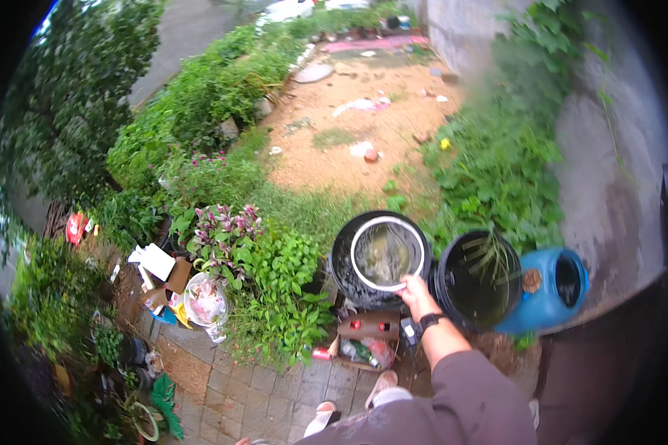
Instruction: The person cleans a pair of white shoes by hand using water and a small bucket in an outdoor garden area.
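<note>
My right hand grips the near rim of a round white-rimmed vessel, perhaps a basin or bucket. Rippled, cloudy water shows inside it. The vessel sits within the mouth of a large black tub, which holds dark water around it. Just right of my hand stands a second black tub of water, with long green leaves hanging over its far side. Of my left hand, only what looks like a fingertip shows at the bottom edge; the rest is out of view.
A blue plastic barrel with a dark opening lies at the right. Before my feet is a cardboard box of bottles, with a red can beside it. Leafy plants and a white bucket of rubbish line the left of the paving.
</note>
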A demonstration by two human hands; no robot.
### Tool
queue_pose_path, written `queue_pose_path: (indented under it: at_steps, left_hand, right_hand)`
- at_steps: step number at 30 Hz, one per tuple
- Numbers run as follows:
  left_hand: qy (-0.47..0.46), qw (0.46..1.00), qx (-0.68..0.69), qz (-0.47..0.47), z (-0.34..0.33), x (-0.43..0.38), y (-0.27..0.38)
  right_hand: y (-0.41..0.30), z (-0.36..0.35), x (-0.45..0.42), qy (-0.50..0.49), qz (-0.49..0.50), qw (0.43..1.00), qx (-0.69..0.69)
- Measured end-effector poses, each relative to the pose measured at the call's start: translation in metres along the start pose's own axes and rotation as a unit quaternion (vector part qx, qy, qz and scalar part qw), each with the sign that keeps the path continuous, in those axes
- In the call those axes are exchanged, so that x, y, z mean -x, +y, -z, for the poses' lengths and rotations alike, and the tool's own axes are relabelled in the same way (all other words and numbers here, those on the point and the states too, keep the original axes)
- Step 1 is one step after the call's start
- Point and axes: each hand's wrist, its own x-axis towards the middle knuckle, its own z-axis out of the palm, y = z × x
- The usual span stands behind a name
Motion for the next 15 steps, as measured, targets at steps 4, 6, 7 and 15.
queue_pose_path:
  at_steps: [4, 6, 7, 15]
  left_hand:
    - [-0.048, 0.997, -0.016, -0.063, 0.048, -0.036, 0.010]
    - [-0.065, 0.994, -0.066, -0.059, 0.072, -0.058, 0.026]
    - [-0.093, 0.993, -0.072, -0.023, 0.104, -0.075, 0.031]
    - [-0.158, 0.967, -0.187, -0.068, 0.046, -0.019, 0.124]
  right_hand:
    - [-0.043, -0.032, 0.136, -0.039, 0.123, 0.992, -0.005]
    - [-0.031, -0.024, 0.161, -0.070, 0.108, 0.991, 0.035]
    - [-0.013, -0.019, 0.167, -0.080, 0.091, 0.991, 0.053]
    - [0.063, 0.100, 0.259, 0.135, 0.115, 0.976, -0.129]
